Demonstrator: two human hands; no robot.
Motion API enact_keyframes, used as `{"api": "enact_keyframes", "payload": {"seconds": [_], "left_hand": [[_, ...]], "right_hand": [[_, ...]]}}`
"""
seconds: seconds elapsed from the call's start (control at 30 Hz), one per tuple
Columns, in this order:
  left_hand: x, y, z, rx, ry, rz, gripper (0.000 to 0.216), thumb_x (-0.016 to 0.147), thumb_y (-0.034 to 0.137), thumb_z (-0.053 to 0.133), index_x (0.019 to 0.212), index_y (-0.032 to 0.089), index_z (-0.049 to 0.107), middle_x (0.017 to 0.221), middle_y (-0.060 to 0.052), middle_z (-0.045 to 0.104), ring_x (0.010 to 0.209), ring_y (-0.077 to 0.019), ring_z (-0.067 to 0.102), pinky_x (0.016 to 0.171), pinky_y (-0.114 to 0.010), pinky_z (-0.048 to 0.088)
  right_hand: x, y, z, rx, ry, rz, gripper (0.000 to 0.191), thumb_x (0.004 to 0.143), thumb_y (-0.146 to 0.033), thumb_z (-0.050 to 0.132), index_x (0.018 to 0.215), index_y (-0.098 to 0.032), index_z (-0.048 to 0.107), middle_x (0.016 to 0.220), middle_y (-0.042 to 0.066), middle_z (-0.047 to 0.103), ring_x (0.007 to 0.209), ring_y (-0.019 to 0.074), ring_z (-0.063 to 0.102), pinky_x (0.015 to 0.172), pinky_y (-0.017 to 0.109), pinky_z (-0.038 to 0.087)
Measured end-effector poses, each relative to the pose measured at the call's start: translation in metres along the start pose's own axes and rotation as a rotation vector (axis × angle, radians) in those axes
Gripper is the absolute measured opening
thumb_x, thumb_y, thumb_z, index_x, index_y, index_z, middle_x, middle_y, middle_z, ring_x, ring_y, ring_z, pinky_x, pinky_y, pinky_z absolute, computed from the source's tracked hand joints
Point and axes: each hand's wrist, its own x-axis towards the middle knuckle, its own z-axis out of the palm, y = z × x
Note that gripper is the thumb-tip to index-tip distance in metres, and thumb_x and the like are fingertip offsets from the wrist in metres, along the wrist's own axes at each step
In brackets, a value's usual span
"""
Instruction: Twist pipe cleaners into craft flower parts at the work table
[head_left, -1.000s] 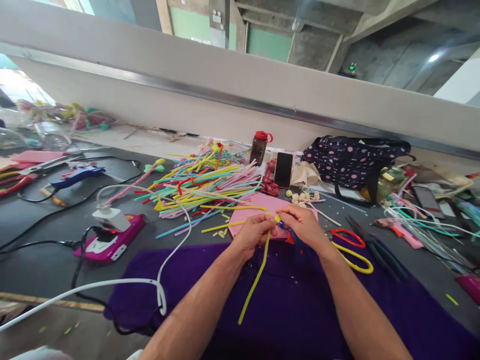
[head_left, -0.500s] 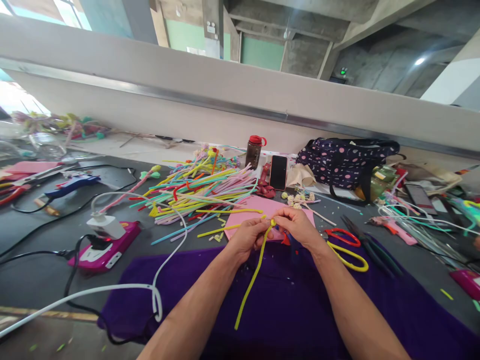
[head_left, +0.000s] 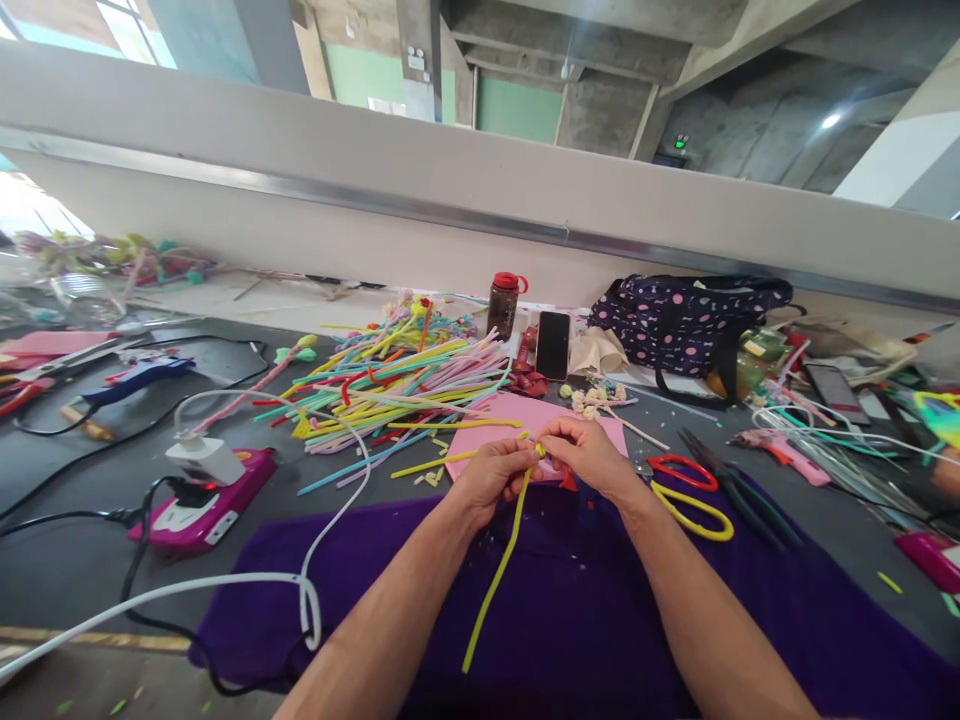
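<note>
Both hands meet over the front of a pink sheet (head_left: pixel 480 440). A yellow pipe cleaner (head_left: pixel 495 580) is pinched between them, its upper end bent into a small knot or coil and its long tail hanging toward me. My left hand (head_left: pixel 499 475) closes on it from the left, thumb against the fingers. From the right, my right hand (head_left: pixel 581 450) pinches at the coiled end with its fingertips. The exact shape of the coil is partly hidden by the fingers. Below lies a dark purple cloth (head_left: pixel 585 600).
Behind my left hand lies a heap of coloured pipe cleaners (head_left: pixel 420 385). Scissors with red and yellow handles (head_left: pixel 694 510) and pliers (head_left: pixel 742 490) lie right. A phone (head_left: pixel 553 345), bottle (head_left: pixel 504 305) and bag (head_left: pixel 690 325) stand behind. A power strip (head_left: pixel 202 505) with cables lies left.
The hands stay together at the coiled end, with small finger movements. The view has shifted slightly, and the pipe cleaner's tail hangs a little further left and lower.
</note>
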Motion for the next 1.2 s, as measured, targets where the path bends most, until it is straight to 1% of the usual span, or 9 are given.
{"api": "enact_keyframes", "payload": {"seconds": [0.13, 0.27, 0.33, 0.47, 0.67, 0.77, 0.93, 1.07, 1.2], "left_hand": [[-0.0008, 0.0027, 0.0, -0.021, 0.018, 0.025, 0.02, 0.067, 0.03, 0.062, 0.062, 0.011, 0.056, 0.05, 0.002, 0.052, 0.032, -0.001, 0.033, 0.033, -0.016, 0.017], [-0.0018, 0.0041, -0.0018, -0.04, 0.017, 0.058, 0.025, 0.069, 0.034, 0.061, 0.061, 0.011, 0.055, 0.047, 0.003, 0.048, 0.033, -0.0006, 0.03, 0.034, -0.016, 0.016], [-0.0022, 0.0038, -0.0025, -0.036, 0.007, 0.061, 0.025, 0.069, 0.034, 0.061, 0.061, 0.011, 0.054, 0.047, 0.003, 0.047, 0.033, -0.0005, 0.029, 0.034, -0.016, 0.015], [-0.0021, 0.0023, -0.0029, -0.024, 0.01, 0.048, 0.022, 0.068, 0.032, 0.062, 0.063, 0.012, 0.055, 0.051, 0.002, 0.051, 0.033, -0.0004, 0.029, 0.034, -0.016, 0.016], [-0.0024, 0.0022, -0.0024, 0.039, 0.047, 0.03, 0.024, 0.068, 0.034, 0.061, 0.06, 0.011, 0.057, 0.045, 0.003, 0.048, 0.032, -0.0011, 0.03, 0.033, -0.016, 0.017], [-0.0033, 0.0036, -0.0017, 0.065, 0.055, 0.028, 0.024, 0.068, 0.034, 0.06, 0.06, 0.011, 0.059, 0.044, 0.002, 0.049, 0.031, -0.0019, 0.031, 0.033, -0.017, 0.017], [-0.0038, 0.0043, 0.0003, 0.128, 0.093, 0.052, 0.023, 0.063, 0.033, 0.064, 0.064, 0.011, 0.059, 0.056, -0.001, 0.059, 0.033, -0.0016, 0.034, 0.034, -0.017, 0.021], [-0.0036, 0.0027, 0.0026, 0.178, 0.139, 0.082, 0.022, 0.063, 0.032, 0.064, 0.066, 0.011, 0.059, 0.055, -0.001, 0.059, 0.034, -0.002, 0.034, 0.035, -0.017, 0.021], [-0.0028, 0.0013, 0.0033, 0.211, 0.182, 0.127, 0.023, 0.063, 0.034, 0.064, 0.066, 0.011, 0.059, 0.053, 0.0, 0.058, 0.035, -0.0027, 0.034, 0.036, -0.018, 0.02]], "right_hand": [[-0.0019, -0.0041, -0.0017, 0.138, -0.031, 0.018, 0.022, 0.074, -0.029, 0.052, 0.088, -0.015, 0.062, 0.061, -0.002, 0.054, 0.048, 0.0074, 0.047, 0.046, 0.019, 0.037], [-0.0029, -0.0057, -0.0044, 0.204, -0.087, 0.0, 0.03, 0.071, -0.027, 0.058, 0.098, -0.016, 0.061, 0.073, 0.0, 0.058, 0.051, 0.007, 0.048, 0.048, 0.02, 0.039], [-0.0027, -0.0047, -0.0046, 0.186, -0.105, -0.012, 0.032, 0.07, -0.025, 0.058, 0.1, -0.017, 0.061, 0.073, 0.0, 0.058, 0.052, 0.0072, 0.048, 0.049, 0.02, 0.04], [-0.0015, -0.0019, -0.0041, 0.15, -0.13, -0.037, 0.028, 0.071, -0.024, 0.057, 0.098, -0.016, 0.063, 0.071, 0.0, 0.059, 0.053, 0.0076, 0.049, 0.049, 0.02, 0.04], [0.0001, 0.0017, -0.0041, 0.074, -0.11, -0.063, 0.025, 0.072, -0.023, 0.055, 0.094, -0.017, 0.065, 0.075, 0.001, 0.06, 0.053, 0.0078, 0.049, 0.049, 0.02, 0.04], [0.0001, 0.0025, -0.0036, 0.031, -0.093, -0.075, 0.025, 0.072, -0.022, 0.054, 0.094, -0.017, 0.065, 0.079, 0.002, 0.06, 0.055, 0.0078, 0.049, 0.049, 0.02, 0.04], [0.0001, 0.0021, -0.0026, -0.069, -0.064, -0.123, 0.023, 0.072, -0.019, 0.052, 0.089, -0.018, 0.067, 0.076, 0.001, 0.059, 0.056, 0.0086, 0.049, 0.05, 0.019, 0.039], [0.0006, 0.0019, -0.0024, -0.141, -0.052, -0.16, 0.023, 0.073, -0.018, 0.052, 0.09, -0.019, 0.068, 0.075, 0.002, 0.059, 0.057, 0.0089, 0.05, 0.052, 0.02, 0.038], [0.0003, 0.0011, -0.0021, -0.13, -0.058, -0.163, 0.024, 0.075, -0.02, 0.052, 0.094, -0.02, 0.067, 0.076, 0.002, 0.059, 0.055, 0.0084, 0.05, 0.051, 0.02, 0.039]]}}
